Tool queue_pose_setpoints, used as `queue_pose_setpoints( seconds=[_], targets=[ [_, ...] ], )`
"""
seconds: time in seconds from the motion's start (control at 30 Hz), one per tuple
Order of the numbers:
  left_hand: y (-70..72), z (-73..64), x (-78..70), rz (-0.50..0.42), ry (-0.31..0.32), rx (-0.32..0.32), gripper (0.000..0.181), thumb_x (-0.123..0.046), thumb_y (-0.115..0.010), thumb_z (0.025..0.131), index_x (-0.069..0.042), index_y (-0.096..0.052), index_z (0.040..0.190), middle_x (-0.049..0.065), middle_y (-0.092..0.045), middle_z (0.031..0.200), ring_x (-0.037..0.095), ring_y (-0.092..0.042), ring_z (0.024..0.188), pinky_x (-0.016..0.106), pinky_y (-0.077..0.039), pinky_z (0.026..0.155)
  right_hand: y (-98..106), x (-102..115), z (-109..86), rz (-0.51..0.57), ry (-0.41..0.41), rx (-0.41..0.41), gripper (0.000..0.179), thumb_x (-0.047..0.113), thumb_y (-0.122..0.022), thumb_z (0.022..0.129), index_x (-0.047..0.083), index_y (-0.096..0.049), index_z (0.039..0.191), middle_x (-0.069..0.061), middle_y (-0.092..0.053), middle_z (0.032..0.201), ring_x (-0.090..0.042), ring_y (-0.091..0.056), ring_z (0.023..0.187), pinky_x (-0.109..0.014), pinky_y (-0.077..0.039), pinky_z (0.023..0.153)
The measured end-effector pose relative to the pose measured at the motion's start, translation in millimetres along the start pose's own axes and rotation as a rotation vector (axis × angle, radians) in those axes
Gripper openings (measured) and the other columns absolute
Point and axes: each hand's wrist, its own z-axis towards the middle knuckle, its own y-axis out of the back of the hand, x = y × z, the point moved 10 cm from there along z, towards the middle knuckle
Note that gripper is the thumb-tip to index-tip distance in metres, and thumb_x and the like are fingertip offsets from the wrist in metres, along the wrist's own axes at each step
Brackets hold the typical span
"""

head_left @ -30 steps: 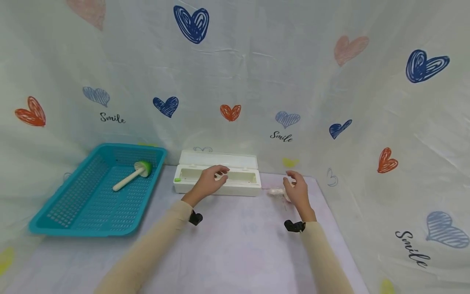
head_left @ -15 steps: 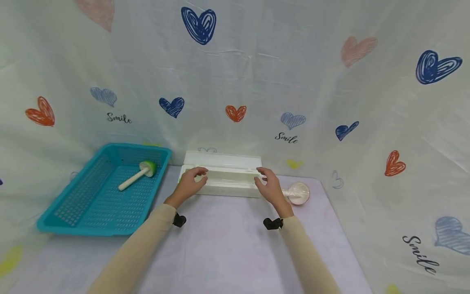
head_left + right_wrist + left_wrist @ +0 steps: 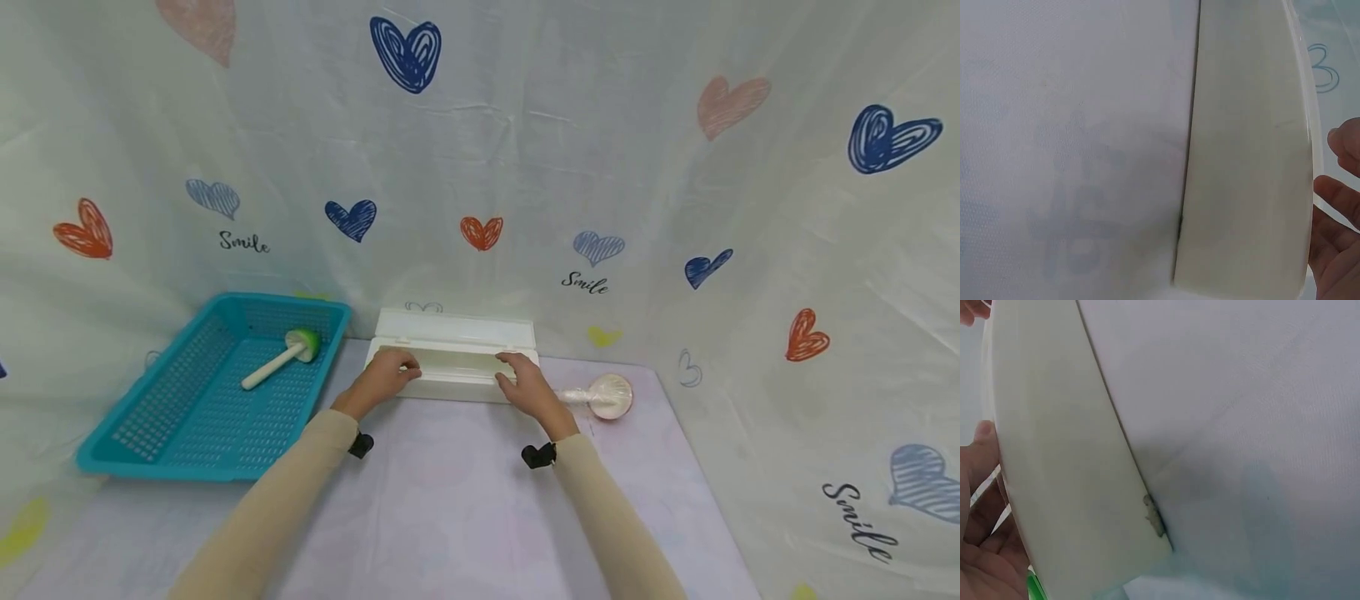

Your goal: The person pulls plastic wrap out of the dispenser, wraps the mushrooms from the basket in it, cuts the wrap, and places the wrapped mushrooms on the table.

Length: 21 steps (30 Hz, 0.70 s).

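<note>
A long white box [image 3: 450, 389] stands at the back of the table with its lid [image 3: 457, 330] raised on the far side. My left hand [image 3: 381, 377] is over the left part of the box, its fingers loosely bent near the front rim. My right hand [image 3: 527, 385] hovers over the right part in a similar pose. Each wrist view shows the box's front wall [image 3: 1072, 444] up close, with fingers partly hidden behind its rim. Nothing shows between either hand's fingers. A pale round-headed object with a handle [image 3: 609, 396], apparently wrapped in clear plastic, lies just right of the box.
A turquoise perforated basket [image 3: 180, 472] stands on the left. In it lies a mushroom-shaped item [image 3: 279, 363] with a green cap and a white stem. Behind the table hangs a white curtain [image 3: 480, 125] printed with hearts.
My right hand has moved left from the wrapped object to the box. My left hand has shifted left along the box, and both have come down to its rim. The view has turned slightly left.
</note>
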Motion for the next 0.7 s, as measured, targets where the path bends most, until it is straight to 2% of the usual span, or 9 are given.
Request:
queue_pose_setpoints(
  seconds=[0.1, 0.3, 0.47, 0.57, 0.7],
  targets=[
    [4.7, 0.4, -1.1, 0.014, -0.001, -0.035, 0.01, -0.009, -0.071, 0.097, -0.001, -0.076, 0.098, 0.012, -0.075, 0.096, 0.026, -0.069, 0.093, 0.042, -0.058, 0.084, -0.7, 1.6, 0.2, 0.001, 0.005, -0.005, 0.043, 0.017, -0.06, 0.103, 0.001, -0.055, 0.143, -0.02, -0.06, 0.14, -0.037, -0.056, 0.132, -0.052, -0.046, 0.11],
    [8.2, 0.9, -5.9, 0.055, -0.039, -0.088, 0.009, -0.006, -0.068, 0.098, -0.001, -0.074, 0.092, 0.011, -0.074, 0.09, 0.023, -0.066, 0.084, 0.04, -0.056, 0.078, -2.9, 4.6, 1.9, 0.014, 0.007, -0.011, 0.043, 0.016, -0.061, 0.103, -0.001, -0.056, 0.141, -0.022, -0.06, 0.139, -0.039, -0.055, 0.133, -0.053, -0.045, 0.111],
    [9.9, -0.2, -1.8, -0.003, 0.016, -0.102, 0.011, -0.007, -0.062, 0.102, 0.0, -0.069, 0.098, 0.013, -0.071, 0.09, 0.02, -0.06, 0.077, 0.036, -0.053, 0.072, -7.5, 7.4, 5.0, 0.021, 0.02, -0.006, 0.042, 0.016, -0.061, 0.103, -0.001, -0.057, 0.14, -0.021, -0.061, 0.139, -0.038, -0.054, 0.134, -0.053, -0.044, 0.112],
    [9.5, -1.0, 0.4, -0.039, 0.06, -0.074, 0.013, -0.011, -0.065, 0.101, 0.0, -0.069, 0.105, 0.014, -0.071, 0.096, 0.022, -0.062, 0.084, 0.038, -0.055, 0.077, -10.8, 7.8, 6.1, 0.009, 0.021, -0.003, 0.042, 0.017, -0.061, 0.103, -0.001, -0.057, 0.14, -0.021, -0.061, 0.14, -0.038, -0.054, 0.134, -0.052, -0.044, 0.112],
    [4.5, -2.2, -0.1, -0.005, 0.045, -0.002, 0.018, -0.012, -0.073, 0.096, 0.001, -0.074, 0.108, 0.013, -0.073, 0.101, 0.026, -0.066, 0.095, 0.042, -0.057, 0.085, -13.3, 8.1, 5.2, 0.012, 0.01, -0.004, 0.042, 0.017, -0.061, 0.103, -0.001, -0.057, 0.141, -0.022, -0.06, 0.14, -0.038, -0.054, 0.135, -0.052, -0.043, 0.114]
  ],
)
